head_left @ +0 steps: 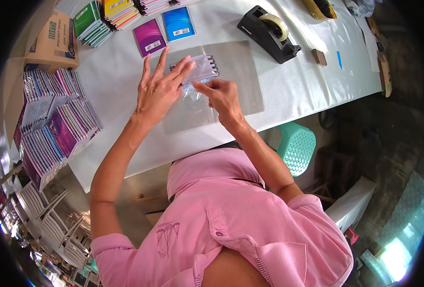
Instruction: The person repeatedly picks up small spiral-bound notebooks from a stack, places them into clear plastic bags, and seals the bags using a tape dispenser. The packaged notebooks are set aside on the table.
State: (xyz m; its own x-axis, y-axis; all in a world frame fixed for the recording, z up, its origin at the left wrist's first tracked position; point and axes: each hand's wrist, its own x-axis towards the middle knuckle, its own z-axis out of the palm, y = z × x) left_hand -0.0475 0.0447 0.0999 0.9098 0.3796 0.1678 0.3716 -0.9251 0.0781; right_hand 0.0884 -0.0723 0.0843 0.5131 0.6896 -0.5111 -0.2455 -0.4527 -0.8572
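A small bundle of spiral-bound notebooks (203,68) lies in front of me, pale side up, with dark coils along its right edge. Crumpled clear plastic wrap (192,92) bunches at its near end. My left hand (158,92) is open, fingers spread, and its index finger reaches over the bundle's left part. My right hand (223,98) is closed in a pinch on the plastic, close to the bundle's near right corner. Beneath them is a translucent grey mat (240,81). The fingers hide part of the wrap and the bundle's left side.
Beyond the mat lie a purple notebook (150,37) and a blue notebook (179,23). A black tape dispenser (264,36) stands at the far right, near a small brown block (319,57). Wrapped notebook stacks (61,124) and a cardboard box (54,40) line the left.
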